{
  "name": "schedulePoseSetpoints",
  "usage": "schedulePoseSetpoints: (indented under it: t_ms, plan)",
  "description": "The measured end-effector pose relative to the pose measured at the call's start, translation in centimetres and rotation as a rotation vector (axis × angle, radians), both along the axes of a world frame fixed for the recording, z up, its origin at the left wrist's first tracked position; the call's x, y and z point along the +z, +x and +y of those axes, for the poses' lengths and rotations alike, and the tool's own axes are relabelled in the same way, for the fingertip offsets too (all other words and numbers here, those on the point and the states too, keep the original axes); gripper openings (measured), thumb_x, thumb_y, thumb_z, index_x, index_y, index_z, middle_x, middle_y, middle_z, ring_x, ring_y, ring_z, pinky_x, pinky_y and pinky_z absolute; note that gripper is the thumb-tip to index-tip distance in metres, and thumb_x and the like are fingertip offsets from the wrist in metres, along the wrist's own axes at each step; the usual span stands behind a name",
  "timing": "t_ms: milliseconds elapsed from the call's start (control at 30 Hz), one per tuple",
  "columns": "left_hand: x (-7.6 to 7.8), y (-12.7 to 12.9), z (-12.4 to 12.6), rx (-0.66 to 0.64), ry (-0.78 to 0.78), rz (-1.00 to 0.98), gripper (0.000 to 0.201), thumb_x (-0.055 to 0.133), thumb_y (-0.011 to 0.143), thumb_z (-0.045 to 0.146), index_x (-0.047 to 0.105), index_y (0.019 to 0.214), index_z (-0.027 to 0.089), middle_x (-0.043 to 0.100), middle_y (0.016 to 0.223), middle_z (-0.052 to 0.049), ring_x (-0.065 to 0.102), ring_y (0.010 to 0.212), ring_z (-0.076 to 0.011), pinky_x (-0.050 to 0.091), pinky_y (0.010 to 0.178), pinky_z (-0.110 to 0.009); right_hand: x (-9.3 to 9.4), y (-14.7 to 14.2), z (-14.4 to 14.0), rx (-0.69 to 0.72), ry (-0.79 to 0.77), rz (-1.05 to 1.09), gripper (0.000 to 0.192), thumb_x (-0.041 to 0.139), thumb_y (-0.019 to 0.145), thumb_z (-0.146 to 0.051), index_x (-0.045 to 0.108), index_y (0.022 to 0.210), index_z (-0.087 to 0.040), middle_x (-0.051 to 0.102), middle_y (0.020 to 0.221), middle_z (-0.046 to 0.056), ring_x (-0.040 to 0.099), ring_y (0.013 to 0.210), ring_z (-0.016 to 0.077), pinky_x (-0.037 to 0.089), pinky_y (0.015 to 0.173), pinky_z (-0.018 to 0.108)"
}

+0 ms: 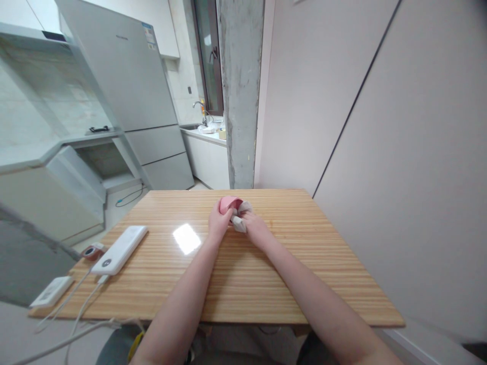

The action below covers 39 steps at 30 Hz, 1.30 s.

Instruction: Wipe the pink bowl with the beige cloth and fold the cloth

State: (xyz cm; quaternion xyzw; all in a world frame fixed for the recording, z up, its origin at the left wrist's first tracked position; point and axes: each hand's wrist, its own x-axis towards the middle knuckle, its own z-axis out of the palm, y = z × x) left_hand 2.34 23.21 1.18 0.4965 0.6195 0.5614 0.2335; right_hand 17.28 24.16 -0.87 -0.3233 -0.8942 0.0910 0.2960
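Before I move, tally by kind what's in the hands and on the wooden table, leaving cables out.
Pink curved object, in the left hand: 1
Crumpled whitish cloth-like piece, in the right hand, seemingly single: 1
White rectangular blocks: 2
Reddish-brown round object, details unclear: 1
Total: 5

Tabletop (304, 294): striped wood grain, bright reflection (186, 239) left of centre. Left side: tall grey refrigerator (114, 76), label (148, 34) at upper corner, beside a pale kitchen counter (23, 152) with an open bay (104, 161). Centre: rough bare concrete column (241, 91); to its left, dark-framed window (208, 56) and curved tap (198, 103). Right: pale wall (414, 162), dark slanting seam (355, 102). Floor (114, 215): light.
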Motion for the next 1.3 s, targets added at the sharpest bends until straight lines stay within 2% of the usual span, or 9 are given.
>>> schedulePoseSetpoints:
  t_ms: [100,200,400,667,800,867,1000,1133,1300]
  plan:
    - [-0.3,0.6,0.1,-0.022,0.009,-0.084,0.067,0.07,0.072,0.031,0.046,0.132,0.014,0.061,0.121,-0.014,0.059,0.111,-0.0243,0.045,0.098,-0.036,-0.3,0.3,0.3,-0.075,0.01,-0.058,0.02,0.05,0.091,-0.018,0.07,0.092,-0.015,0.065,0.091,0.009,0.056,0.092,0.02,0.046,0.082,0.031]
    - [-1.1,1.7,0.1,-0.063,0.061,-0.177,0.08,0.075,0.069,0.035,0.038,0.138,0.016,0.055,0.131,-0.014,0.054,0.12,-0.0237,0.042,0.102,-0.034,-0.6,0.3,0.1,-0.11,0.044,0.001,0.022,0.049,0.089,-0.013,0.067,0.102,-0.014,0.064,0.102,0.011,0.054,0.098,0.0206,0.046,0.085,0.032]
    - [-0.9,1.5,-0.1,-0.019,0.07,-0.166,0.058,0.062,0.08,0.034,0.047,0.131,0.012,0.056,0.13,-0.015,0.052,0.122,-0.0243,0.038,0.106,-0.036,0.0,-0.3,-0.6,-0.057,-0.023,0.062,0.024,0.05,0.081,-0.003,0.065,0.097,-0.013,0.065,0.094,0.009,0.057,0.089,0.0188,0.046,0.082,0.03]
    - [0.2,0.1,-0.2,-0.111,0.049,-0.04,0.059,0.072,0.071,0.033,0.056,0.125,0.015,0.065,0.113,-0.011,0.062,0.103,-0.0242,0.048,0.093,-0.035,0.2,0.6,-0.2,-0.077,0.032,-0.017,0.023,0.055,0.084,-0.014,0.065,0.104,-0.019,0.065,0.1,0.008,0.057,0.094,0.021,0.047,0.078,0.03]
    - [0.1,0.8,-0.2,-0.092,-0.021,-0.234,0.083,0.071,0.073,0.042,0.034,0.142,0.017,0.065,0.106,-0.012,0.067,0.083,-0.0204,0.055,0.074,-0.034,0.0,0.2,-0.4,-0.077,0.046,0.001,0.021,0.053,0.086,-0.014,0.067,0.101,-0.018,0.065,0.095,0.01,0.056,0.092,0.0212,0.047,0.078,0.031]
    - [-0.3,1.3,-0.2,-0.063,0.005,-0.31,0.09,0.072,0.072,0.044,0.026,0.145,0.017,0.062,0.114,-0.014,0.066,0.093,-0.0221,0.055,0.078,-0.034,0.0,0.0,-0.5,-0.078,0.045,0.052,0.019,0.051,0.087,-0.014,0.067,0.097,-0.017,0.065,0.092,0.01,0.055,0.092,0.0214,0.046,0.08,0.032]
    - [-1.2,2.3,-0.2,-0.062,0.076,-0.302,0.075,0.073,0.072,0.039,0.04,0.136,0.018,0.053,0.132,-0.015,0.051,0.124,-0.0243,0.042,0.103,-0.035,-0.1,0.0,-0.7,-0.113,-0.023,0.185,0.022,0.047,0.085,-0.007,0.064,0.097,-0.014,0.064,0.096,0.01,0.056,0.091,0.0195,0.046,0.083,0.032]
    - [-1.3,1.6,0.0,-0.065,0.106,-0.199,0.057,0.068,0.077,0.035,0.049,0.127,0.017,0.057,0.129,-0.013,0.052,0.123,-0.0243,0.038,0.107,-0.038,-0.2,0.4,-0.3,-0.032,-0.092,0.171,0.026,0.052,0.081,-0.005,0.062,0.104,-0.015,0.065,0.1,0.008,0.057,0.093,0.0184,0.047,0.084,0.03]
    - [-0.1,-0.2,0.2,-0.06,0.105,-0.13,0.065,0.072,0.072,0.032,0.049,0.13,0.016,0.063,0.116,-0.012,0.061,0.108,-0.0239,0.047,0.097,-0.037,0.3,1.3,0.6,-0.001,0.028,0.032,0.023,0.052,0.087,-0.012,0.066,0.104,-0.019,0.062,0.112,0.008,0.055,0.104,0.0198,0.046,0.086,0.032]
